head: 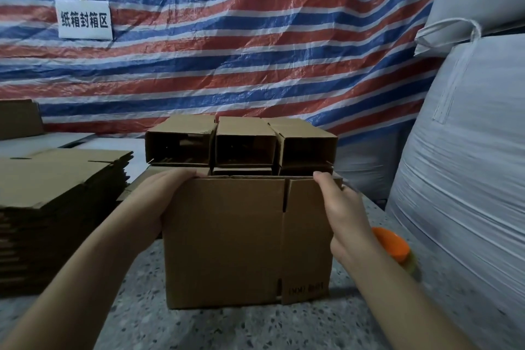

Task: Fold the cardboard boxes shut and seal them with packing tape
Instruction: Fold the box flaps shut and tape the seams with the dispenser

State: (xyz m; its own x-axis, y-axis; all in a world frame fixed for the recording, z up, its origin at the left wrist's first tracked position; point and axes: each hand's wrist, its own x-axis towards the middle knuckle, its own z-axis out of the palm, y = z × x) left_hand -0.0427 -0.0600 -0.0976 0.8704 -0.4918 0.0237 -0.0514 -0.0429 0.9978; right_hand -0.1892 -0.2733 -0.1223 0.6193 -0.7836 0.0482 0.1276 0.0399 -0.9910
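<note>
A brown cardboard box [233, 239] stands upright on the speckled floor in front of me, its near face toward the camera. My left hand [162, 199] grips its top left edge, fingers curled over the rim. At the top right corner my right hand [341, 207] holds the box, thumb on the near face and fingers behind. An orange tape dispenser [393, 247] lies on the floor just right of the box, partly hidden by my right forearm. The top of the box is hidden from view.
Three open boxes [241, 142] lie on their sides stacked behind the held box. A pile of flat cardboard blanks [56, 202] sits at the left. Large white sacks [466, 179] crowd the right. A striped tarp [255, 37] with a white sign hangs behind.
</note>
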